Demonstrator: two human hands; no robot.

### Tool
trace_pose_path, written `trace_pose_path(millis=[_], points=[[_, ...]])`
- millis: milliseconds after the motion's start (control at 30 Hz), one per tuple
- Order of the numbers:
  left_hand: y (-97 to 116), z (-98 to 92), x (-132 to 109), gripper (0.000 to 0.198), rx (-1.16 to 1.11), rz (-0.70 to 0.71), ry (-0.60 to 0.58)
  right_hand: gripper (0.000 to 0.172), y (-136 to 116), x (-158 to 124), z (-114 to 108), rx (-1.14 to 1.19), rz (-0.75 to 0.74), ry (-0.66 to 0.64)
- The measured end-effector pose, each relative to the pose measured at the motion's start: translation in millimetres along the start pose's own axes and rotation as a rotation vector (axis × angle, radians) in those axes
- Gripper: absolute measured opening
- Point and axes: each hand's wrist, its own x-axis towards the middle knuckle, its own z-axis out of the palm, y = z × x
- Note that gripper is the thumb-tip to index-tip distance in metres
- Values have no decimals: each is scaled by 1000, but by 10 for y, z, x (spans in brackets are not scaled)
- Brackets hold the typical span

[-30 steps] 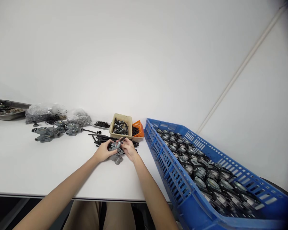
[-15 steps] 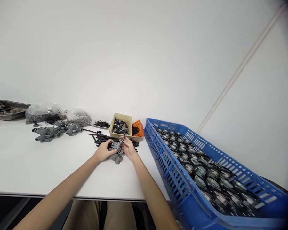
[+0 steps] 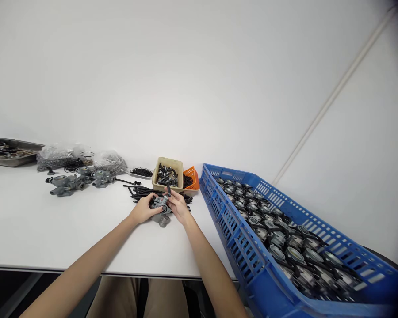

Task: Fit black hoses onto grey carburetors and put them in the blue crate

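Single head-worn view from above the lap, forward and down across the table

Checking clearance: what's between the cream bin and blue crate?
Mainly the orange basket, with black parts in it; head view shows it.

Lower centre: left hand grips grey carburetor, right hand pinching black elbow hose at its top. Blue crate, lower right, packed with similar carburetors. Middle left: loose carburetors on white table. Just below centre: cream bin, orange basket beside it.
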Motion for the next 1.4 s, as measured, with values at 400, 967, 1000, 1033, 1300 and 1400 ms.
trace_pose_path(millis=[400,967,1000,1033,1300,1400], points=[[40,-25,-17,39,20,-9,1,38,-20,-13,-1,-75,-1,-50],[13,-4,1,43,-22,4,0,40,-14,3,53,-91,0,19],[13,-4,1,43,-24,5,-1,39,-16,0,54,-86,0,15],[13,-4,1,43,-23,4,-1,38,-21,-4,52,-74,3,7],[1,-7,2,44,8,-11,-3,45,-78,-32,-17,38,44,-111],[-12,-6,0,45,1,-6,0,50,-74,-37,-39,26,29,-122]])
